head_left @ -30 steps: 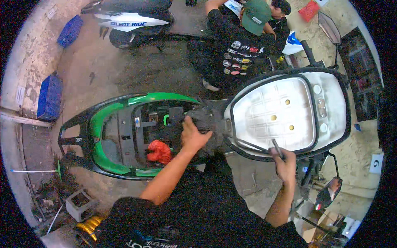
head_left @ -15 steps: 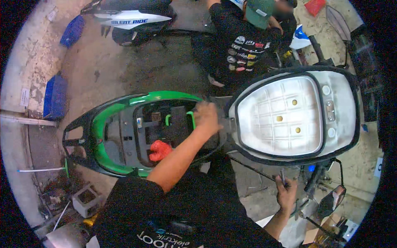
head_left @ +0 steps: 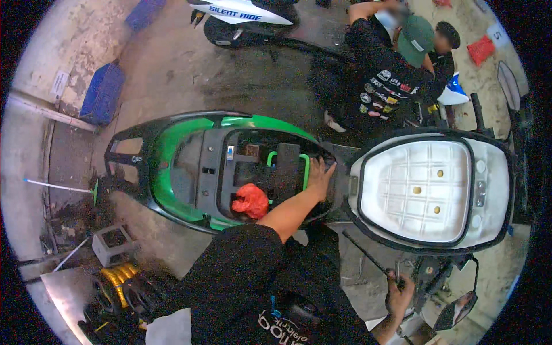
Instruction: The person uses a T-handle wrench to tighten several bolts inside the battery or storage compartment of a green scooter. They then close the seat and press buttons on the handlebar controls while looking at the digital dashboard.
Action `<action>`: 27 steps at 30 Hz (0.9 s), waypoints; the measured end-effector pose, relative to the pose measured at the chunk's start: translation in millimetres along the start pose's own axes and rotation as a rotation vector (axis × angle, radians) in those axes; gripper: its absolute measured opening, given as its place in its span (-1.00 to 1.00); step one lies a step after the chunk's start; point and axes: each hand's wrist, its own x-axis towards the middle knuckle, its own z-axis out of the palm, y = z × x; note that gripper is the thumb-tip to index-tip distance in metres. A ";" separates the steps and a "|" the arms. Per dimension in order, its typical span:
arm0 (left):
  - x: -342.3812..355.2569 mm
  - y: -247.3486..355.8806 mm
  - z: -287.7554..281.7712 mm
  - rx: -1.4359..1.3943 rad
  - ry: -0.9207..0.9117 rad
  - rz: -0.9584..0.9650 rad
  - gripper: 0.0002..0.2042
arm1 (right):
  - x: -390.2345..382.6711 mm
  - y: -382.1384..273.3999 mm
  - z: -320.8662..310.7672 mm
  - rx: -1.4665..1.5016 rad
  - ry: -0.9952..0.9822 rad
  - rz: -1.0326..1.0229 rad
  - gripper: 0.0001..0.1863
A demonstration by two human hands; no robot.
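Note:
A green and black scooter body [head_left: 236, 122] lies across the view with its seat [head_left: 414, 192] tipped up to the right, showing a white underside. My left hand [head_left: 320, 179] is open, fingers spread, against the front rim of the underseat compartment [head_left: 227, 172], by the seat hinge. Beside it are a dark box [head_left: 287, 165] and a bright green strap [head_left: 306, 172]. A crumpled red plastic bag or cloth [head_left: 250, 201] lies in the compartment. Lower right, my right hand [head_left: 399, 293] is closed around a tool with a long dark shaft [head_left: 368, 255] and a short metal piece; its exact kind is unclear.
Two people [head_left: 397, 75] crouch beyond the scooter, near another white and blue scooter [head_left: 247, 12]. A mirror [head_left: 457, 310] stands at lower right. A grey hollow block [head_left: 115, 245], tyres [head_left: 146, 293] and a yellow coil [head_left: 121, 279] lie at lower left. Blue bins [head_left: 103, 95] line the wall.
The view has shifted, so the scooter appears farther right and lower. My left hand, blurred before over the green strap, now rests spread at the compartment's front rim. The right hand keeps the tool.

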 end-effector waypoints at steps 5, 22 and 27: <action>-68.5 30.8 -54.2 -0.436 0.036 0.484 0.02 | 1.0 -1.4 2.1 -0.192 -0.322 0.012 -0.54; -293.9 13.5 60.9 -0.817 0.233 -0.212 -0.61 | 89.1 134.8 68.6 0.907 -0.108 0.043 -0.35; -363.6 -17.6 128.1 -0.970 0.249 -0.431 -0.62 | 137.6 102.9 61.9 0.803 0.339 -0.163 -0.10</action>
